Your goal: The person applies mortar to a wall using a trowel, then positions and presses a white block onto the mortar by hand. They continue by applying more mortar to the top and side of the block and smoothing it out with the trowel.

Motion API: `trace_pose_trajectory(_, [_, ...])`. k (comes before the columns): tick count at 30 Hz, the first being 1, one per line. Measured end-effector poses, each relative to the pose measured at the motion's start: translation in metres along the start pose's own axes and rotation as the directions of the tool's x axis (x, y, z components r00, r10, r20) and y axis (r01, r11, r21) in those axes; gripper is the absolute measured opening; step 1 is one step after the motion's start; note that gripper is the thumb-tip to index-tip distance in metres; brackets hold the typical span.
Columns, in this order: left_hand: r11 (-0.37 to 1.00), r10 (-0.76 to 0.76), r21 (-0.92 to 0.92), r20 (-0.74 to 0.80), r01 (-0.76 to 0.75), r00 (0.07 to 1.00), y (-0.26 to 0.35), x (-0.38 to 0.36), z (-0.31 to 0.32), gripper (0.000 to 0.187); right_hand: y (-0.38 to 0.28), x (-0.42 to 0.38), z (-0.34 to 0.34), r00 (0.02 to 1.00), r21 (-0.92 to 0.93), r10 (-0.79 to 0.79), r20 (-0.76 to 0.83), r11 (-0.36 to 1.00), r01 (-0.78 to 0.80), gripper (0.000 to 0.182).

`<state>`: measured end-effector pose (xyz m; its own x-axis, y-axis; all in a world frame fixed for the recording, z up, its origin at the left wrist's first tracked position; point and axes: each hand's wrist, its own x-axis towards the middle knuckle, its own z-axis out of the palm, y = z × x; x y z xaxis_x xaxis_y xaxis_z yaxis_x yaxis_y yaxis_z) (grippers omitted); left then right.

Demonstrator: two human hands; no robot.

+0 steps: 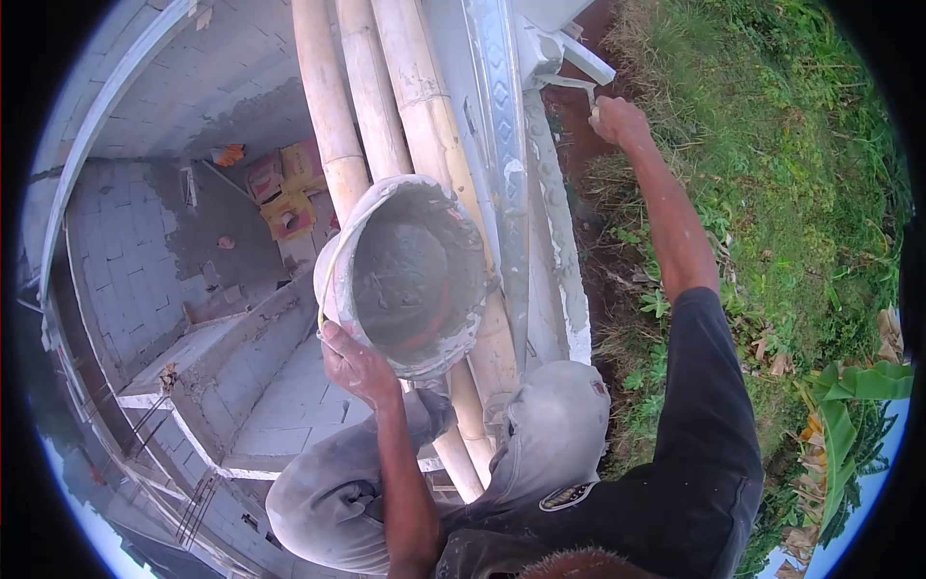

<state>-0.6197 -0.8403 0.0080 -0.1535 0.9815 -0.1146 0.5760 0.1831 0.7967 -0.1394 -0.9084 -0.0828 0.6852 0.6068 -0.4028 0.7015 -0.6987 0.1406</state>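
Observation:
A mortar-smeared bucket with wet grey mortar low inside rests over the bamboo poles, its open mouth facing me. My left hand is closed on the bucket's lower left rim, near the thin wire handle. At the upper right, my right hand is closed round the handle of a trowel, whose metal shank runs left to the white block edge. The trowel's blade is mostly hidden at the wall's outer side.
A metal channel runs beside the poles, along the mortar-coated wall edge. Below left are block walls and torn yellow-red bags. Grass lies far down on the right. My knees straddle the poles.

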Motion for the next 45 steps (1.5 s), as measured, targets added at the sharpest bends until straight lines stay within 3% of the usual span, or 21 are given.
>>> trace_pose_trajectory(3, [1.000, -0.012, 0.004, 0.030, 0.012, 0.999, 0.000, 0.000, -0.003, 0.063, -0.022, 0.053, -0.057, 0.997, -0.130, 0.001, 0.077, 0.991, 0.009, 0.039])
trace_pose_trajectory(4, [1.000, -0.013, 0.001, 0.032, 0.013, 0.999, 0.002, 0.002, -0.001, 0.063, -0.025, 0.061, -0.074, 0.997, -0.206, -0.077, 0.011, 0.975, 0.078, 0.038])
trace_pose_trajectory(9, [1.000, -0.022, 0.002, 0.037, 0.022, 0.999, -0.006, -0.001, -0.003, 0.062, -0.022, 0.064, -0.167, 0.974, -0.154, -0.032, 0.225, 0.986, 0.068, 0.020])
trace_pose_trajectory(11, [1.000, -0.031, 0.002, 0.032, 0.031, 0.999, -0.003, -0.001, -0.002, 0.062, -0.018, 0.046, -0.187, 0.939, -0.185, 0.068, 0.337, 0.983, -0.005, 0.043])
trace_pose_trajectory(12, [0.999, -0.038, 0.007, 0.026, 0.038, 0.999, -0.001, -0.001, -0.002, 0.062, -0.016, 0.033, -0.186, 0.940, -0.190, 0.069, 0.334, 0.982, -0.004, 0.043])
trace_pose_trajectory(14, [0.999, -0.037, -0.016, 0.027, 0.037, 0.999, -0.002, 0.001, -0.001, 0.062, -0.012, 0.006, -0.172, 0.988, -0.288, -0.127, 0.087, 0.946, 0.147, 0.033])
trace_pose_trajectory(16, [0.999, -0.027, -0.033, 0.030, 0.028, 0.999, -0.002, 0.001, -0.001, 0.062, -0.006, -0.015, -0.141, 0.984, -0.283, -0.177, -0.022, 0.945, 0.163, 0.032])
trace_pose_trajectory(20, [0.999, -0.022, -0.044, 0.026, 0.023, 0.999, -0.001, -0.001, 0.002, 0.063, -0.022, -0.001, -0.082, 0.979, -0.373, -0.203, -0.005, 0.909, 0.187, 0.022])
trace_pose_trajectory(24, [0.999, -0.028, -0.036, 0.023, 0.029, 0.999, -0.007, 0.001, 0.001, 0.063, -0.044, 0.039, -0.086, 0.966, -0.397, -0.197, -0.165, 0.910, 0.118, 0.021])
trace_pose_trajectory(26, [1.000, -0.005, -0.025, 0.006, 0.005, 1.000, -0.006, 0.001, 0.000, 0.062, -0.038, 0.049, -0.114, 0.980, -0.310, -0.155, -0.123, 0.944, 0.110, 0.026])
trace_pose_trajectory(28, [0.999, -0.004, -0.038, -0.023, 0.003, 1.000, -0.002, -0.001, 0.002, 0.062, -0.023, 0.045, -0.144, 0.989, -0.353, -0.123, -0.085, 0.932, 0.086, 0.027])
trace_pose_trajectory(32, [0.999, 0.007, -0.053, -0.016, -0.008, 1.000, 0.002, 0.000, 0.003, 0.060, -0.002, 0.037, -0.172, 0.976, -0.352, -0.153, -0.155, 0.931, 0.090, 0.030])
trace_pose_trajectory(35, [0.998, 0.005, -0.055, 0.006, -0.005, 1.000, 0.001, -0.003, 0.002, 0.061, -0.013, 0.013, -0.150, 0.981, -0.443, -0.195, 0.019, 0.877, 0.183, 0.025])
trace_pose_trajectory(39, [0.998, 0.018, -0.053, -0.006, -0.018, 1.000, 0.003, -0.001, 0.004, 0.062, -0.038, 0.026, -0.094, 0.988, -0.358, -0.145, -0.058, 0.927, 0.115, 0.025])
trace_pose_trajectory(41, [0.999, 0.017, -0.032, -0.008, -0.017, 1.000, 0.002, 0.000, 0.005, 0.062, -0.039, 0.041, -0.074, 0.959, -0.336, -0.195, -0.208, 0.935, 0.117, 0.026])
trace_pose_trajectory(45, [0.999, 0.001, -0.038, 0.009, -0.001, 1.000, -0.004, 0.001, 0.001, 0.062, -0.008, 0.031, -0.117, 0.985, -0.271, -0.123, -0.122, 0.959, 0.086, 0.024])
